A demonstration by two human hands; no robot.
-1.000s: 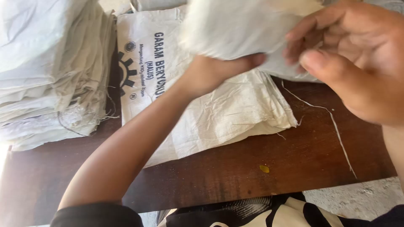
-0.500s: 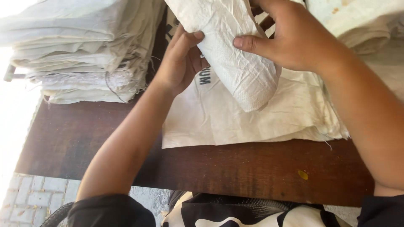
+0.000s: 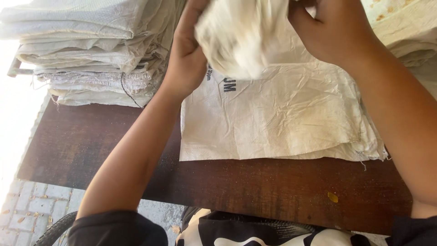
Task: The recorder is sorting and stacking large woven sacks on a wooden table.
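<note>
Hands grip a rolled white sack point(image 3: 241, 36) above a flat sack point(image 3: 282, 114) on a brown table point(image 3: 255, 191). Left hand point(image 3: 189, 54) and right hand point(image 3: 332, 32) each curl around the blurred roll. Stacked sacks point(image 3: 86, 50) sit left.

Before me: dark wooden table point(image 3: 273, 191). Tall stack of folded white woven sacks point(image 3: 86, 50) at ten o'clock. Second sack pile point(image 3: 409, 32) at two o'clock. Yellow leaf scrap point(image 3: 332, 197) at five o'clock. Paved ground point(image 3: 32, 209) at eight o'clock.
</note>
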